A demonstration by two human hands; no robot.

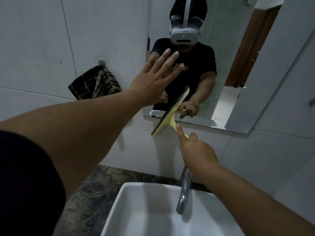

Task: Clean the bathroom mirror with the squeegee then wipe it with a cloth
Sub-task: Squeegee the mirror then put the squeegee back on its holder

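Note:
The bathroom mirror hangs on the white tiled wall and reflects a person with a headset. My right hand grips the handle of a yellow squeegee, index finger stretched along the handle. Its dark rubber blade lies tilted across the mirror's bottom edge, partly on the glass and partly on the wall below. My left hand is held up with fingers spread, flat against or close to the mirror's lower left part. A dark striped cloth hangs from a wall hook left of the mirror.
A white rectangular sink sits below on a dark marbled counter. A chrome faucet rises at the sink's back, right under my right wrist. The mirror reflects a brown door.

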